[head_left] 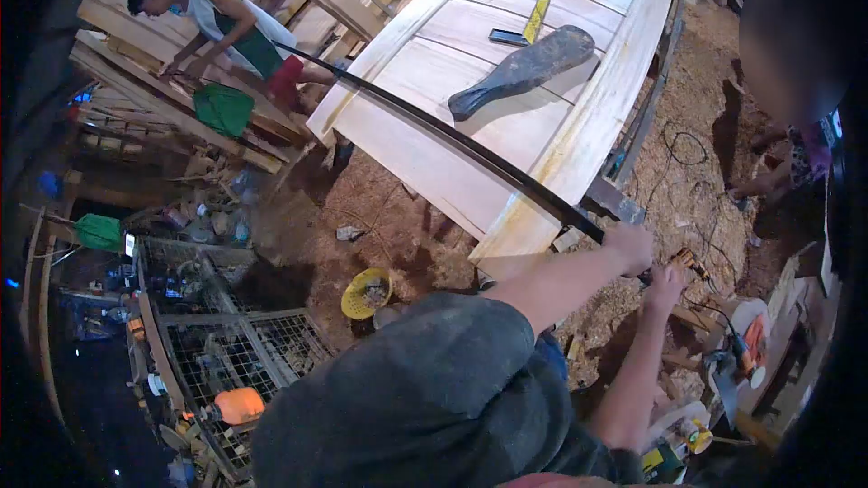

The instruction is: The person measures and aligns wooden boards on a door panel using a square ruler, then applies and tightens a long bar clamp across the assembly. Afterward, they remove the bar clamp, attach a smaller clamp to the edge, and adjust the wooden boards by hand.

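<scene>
A long dark bar clamp (470, 150) runs diagonally across the near end of a slatted wooden panel (506, 113). My left hand (628, 248) is wrapped around its near end, just past the panel's edge. Close beside it, my right hand (666, 285) is closed at the clamp's end; whatever its fingers grip is hidden. An orange-yellow piece (692, 262) shows right beyond those fingers. On the panel lie a dark paddle-shaped mallet (533, 70) and a try square (536, 22) with a yellow blade.
A co-worker (240, 32) bends over timber at upper left; another person (796, 149) is at right. Shavings and cords cover the floor. A yellow basket (347, 305), a wire-mesh frame (212, 352) and an orange-handled power tool (749, 352) lie around me.
</scene>
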### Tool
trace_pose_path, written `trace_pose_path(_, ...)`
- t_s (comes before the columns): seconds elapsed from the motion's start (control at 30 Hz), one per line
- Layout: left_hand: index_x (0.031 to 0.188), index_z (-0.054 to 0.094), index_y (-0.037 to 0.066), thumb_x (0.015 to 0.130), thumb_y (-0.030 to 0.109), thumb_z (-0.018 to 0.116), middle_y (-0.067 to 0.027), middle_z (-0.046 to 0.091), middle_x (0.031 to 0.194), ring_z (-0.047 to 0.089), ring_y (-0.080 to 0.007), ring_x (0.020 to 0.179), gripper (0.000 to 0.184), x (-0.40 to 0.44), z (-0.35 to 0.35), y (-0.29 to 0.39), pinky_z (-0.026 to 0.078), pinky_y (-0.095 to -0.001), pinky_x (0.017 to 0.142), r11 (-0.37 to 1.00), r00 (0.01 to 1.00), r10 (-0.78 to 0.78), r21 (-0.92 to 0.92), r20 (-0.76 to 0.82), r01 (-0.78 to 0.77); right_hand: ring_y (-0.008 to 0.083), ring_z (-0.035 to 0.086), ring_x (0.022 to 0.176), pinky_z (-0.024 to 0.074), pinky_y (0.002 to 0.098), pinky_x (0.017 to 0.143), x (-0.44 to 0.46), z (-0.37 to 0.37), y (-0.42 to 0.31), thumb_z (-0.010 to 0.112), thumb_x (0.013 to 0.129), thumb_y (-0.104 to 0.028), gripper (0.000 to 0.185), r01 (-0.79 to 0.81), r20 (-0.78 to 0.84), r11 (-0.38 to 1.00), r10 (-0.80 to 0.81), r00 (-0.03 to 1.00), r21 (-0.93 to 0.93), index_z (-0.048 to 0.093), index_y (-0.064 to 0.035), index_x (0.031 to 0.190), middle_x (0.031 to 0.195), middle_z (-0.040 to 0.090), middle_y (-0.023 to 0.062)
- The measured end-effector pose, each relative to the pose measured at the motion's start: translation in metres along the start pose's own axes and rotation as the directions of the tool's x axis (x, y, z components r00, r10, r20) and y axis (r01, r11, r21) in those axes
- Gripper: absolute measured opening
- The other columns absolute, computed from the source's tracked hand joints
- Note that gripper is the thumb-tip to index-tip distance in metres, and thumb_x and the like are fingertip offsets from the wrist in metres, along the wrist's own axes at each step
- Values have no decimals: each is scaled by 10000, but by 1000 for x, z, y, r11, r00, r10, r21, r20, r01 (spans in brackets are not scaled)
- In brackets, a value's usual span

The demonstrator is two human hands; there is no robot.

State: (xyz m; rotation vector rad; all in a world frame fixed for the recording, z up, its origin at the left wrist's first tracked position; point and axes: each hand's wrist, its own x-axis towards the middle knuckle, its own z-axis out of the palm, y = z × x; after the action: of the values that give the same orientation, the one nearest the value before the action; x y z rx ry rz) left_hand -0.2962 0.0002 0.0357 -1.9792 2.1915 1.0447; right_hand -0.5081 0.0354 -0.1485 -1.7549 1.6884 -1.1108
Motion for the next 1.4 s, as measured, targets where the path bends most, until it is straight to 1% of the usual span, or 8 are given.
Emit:
trace_pose_path(0.17, 956, 790, 119, 816, 306, 660, -117, 756, 980, 728, -341, 880, 267, 15, 21, -10, 573, -452, 746, 969, 978, 198, 140, 67, -206, 112, 462, 657, 401, 312, 596, -28, -34, -57, 679, 947, -292, 292, 37, 155, 996, -49, 987, 82, 601, -48, 807, 705, 488, 6)
trace_pose_path(0.23, 999, 779, 131, 818, 371, 664, -99, 748, 1052, 708, -326, 991, 322, 22, 24, -20, 550, -478, 827, 956, 956, 269, 86, 117, -280, 163, 566, 645, 448, 329, 581, 1, -33, -128, 612, 987, -347, 323, -626, 322, 475, 573, 753, 618, 644, -62, 838, 742, 592, 24)
trace_pose_path(0.7, 1071, 769, 174, 772, 279, 797, -88, 688, 1134, 608, -266, 1195, 318, 36, 14, -157, 469, -537, 1025, 813, 941, 337, 510, -23, -279, 63, 375, 414, 245, 236, 317, 43, -17, -16, 595, 960, -252, 298, -994, 801, 45, 597, -51, -97, 438, -158, 724, 571, 463, -41)
trace_pose_path(0.97, 1021, 780, 185, 782, 204, 753, -102, 644, 1158, 633, -343, 1127, 241, -18, -41, -136, 586, -494, 832, 876, 974, 224, 427, 46, -222, 174, 531, 638, 449, 323, 543, -64, 28, 65, 689, 905, -369, 311, -906, 731, 422, 606, 314, 40, 552, -94, 857, 799, 571, 43)
trace_pose_path(1.07, 1005, 777, 187, 799, 201, 732, -105, 632, 1129, 643, -350, 1094, 211, -11, -34, -139, 598, -490, 776, 874, 970, 237, 424, 55, -238, 199, 582, 713, 487, 348, 615, -56, 50, 116, 713, 889, -400, 344, -964, 751, 192, 604, 265, 186, 579, -83, 896, 875, 612, 72)
trace_pose_path(1.17, 1009, 769, 201, 792, 206, 743, -107, 625, 1119, 657, -352, 1067, 219, -13, -38, -139, 605, -470, 761, 881, 963, 263, 392, 59, -264, 223, 633, 789, 526, 373, 688, -1, 89, 255, 737, 874, -432, 387, -729, 970, -650, 230, 83, 217, 607, -72, 934, 950, 653, 102)
trace_pose_path(1.23, 1012, 767, 215, 786, 200, 752, -110, 628, 1120, 662, -347, 1065, 227, -18, -45, -137, 605, -462, 774, 888, 964, 255, 378, 69, -262, 219, 615, 769, 515, 367, 692, 43, 57, 139, 718, 890, -374, 324, -892, 765, 82, 482, 427, 445, 612, -77, 967, 926, 649, 88)
trace_pose_path(1.4, 1019, 762, 241, 779, 219, 760, -116, 613, 1129, 676, -363, 1030, 241, -9, -38, -139, 613, -469, 725, 874, 965, 250, 412, 73, -257, 207, 570, 718, 487, 350, 701, 82, -27, 21, 671, 929, -227, 190, -458, 612, 885, 316, 725, 85, 625, -88, 1049, 865, 637, 53)
